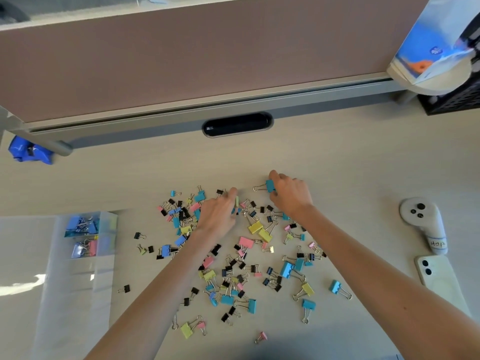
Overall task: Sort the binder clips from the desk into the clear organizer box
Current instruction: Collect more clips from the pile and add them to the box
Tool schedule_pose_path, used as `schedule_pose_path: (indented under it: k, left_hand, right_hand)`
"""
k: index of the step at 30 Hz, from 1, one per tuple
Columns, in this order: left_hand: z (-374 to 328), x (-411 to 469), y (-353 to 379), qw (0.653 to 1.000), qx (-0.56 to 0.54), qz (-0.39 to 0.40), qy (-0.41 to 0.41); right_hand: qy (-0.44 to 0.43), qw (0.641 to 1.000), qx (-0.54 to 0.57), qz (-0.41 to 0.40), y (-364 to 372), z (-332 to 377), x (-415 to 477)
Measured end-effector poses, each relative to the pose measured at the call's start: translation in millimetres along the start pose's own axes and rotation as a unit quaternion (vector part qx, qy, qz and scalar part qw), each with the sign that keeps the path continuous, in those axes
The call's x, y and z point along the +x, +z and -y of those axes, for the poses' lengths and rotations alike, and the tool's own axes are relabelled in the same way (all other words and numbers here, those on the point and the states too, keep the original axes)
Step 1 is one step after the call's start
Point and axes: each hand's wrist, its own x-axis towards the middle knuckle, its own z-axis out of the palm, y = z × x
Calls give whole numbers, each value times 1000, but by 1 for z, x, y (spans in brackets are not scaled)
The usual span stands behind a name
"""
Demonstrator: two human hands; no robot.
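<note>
Pinching a teal clip [270,185] in the right hand [291,197], thumb and fingers clamped on its body, with the wire handles poking out toward 9 o'clock. Right at the 12 o'clock edge of the loose clips [255,227]; touching the desk [337,157] or just off it, can't tell.

Just beside it at 9 o'clock, the left hand [220,214]: palm down, fingers curled into the pile, index stretched toward 12. No way to tell if it's actually gripping anything or just resting there. A yellow-green sliver by the fingertips, too blurry to call.

Both forearms bare, coming in from 6 and 5 o'clock, right over the mess. And a proper mess: black, teal, blue, pink and yellow, big and small, spread across the middle of the desk down to 6 o'clock.

Over at 9 o'clock, well apart from the pile, the clear box [106,219]. Blue ones in the far compartment, blue and pink in the next one toward 6.

Pale wood-look desk. At 12 o'clock, a black oval slot [237,124] near the back edge, then a dusty pink panel [207,61] behind it. At 3 o'clock, a white controller [418,214], with a pale phone [439,279] near it at 4. Up at 2 o'clock, a black crate [452,105] and a blue-and-white bag [428,48].
</note>
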Motion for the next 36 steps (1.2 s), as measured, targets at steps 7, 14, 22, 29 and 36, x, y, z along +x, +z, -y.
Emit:
schedule_pose_path:
  k: [7, 14, 22, 29, 36]
  left_hand:
    - [3, -8, -9, 988, -138, -51, -44]
    - [14, -35, -17, 951, -284, -106, -64]
    - [57, -100, -28, 841, -506, -115, -153]
    - [122, -162, -29, 791, -563, -118, -209]
    - [183, -217, -37, 757, -591, -133, -244]
  right_hand:
    - [4, 998, 50, -23, 5, 7, -17]
    - [30, 983, 181, -34, 1, 36, -42]
    - [-24, 971, 237, -3, -4, 95, -61]
    - [-74, 972, 218, 37, -8, 173, -70]
    - [-117, 964, 234, 45, -5, 259, -73]
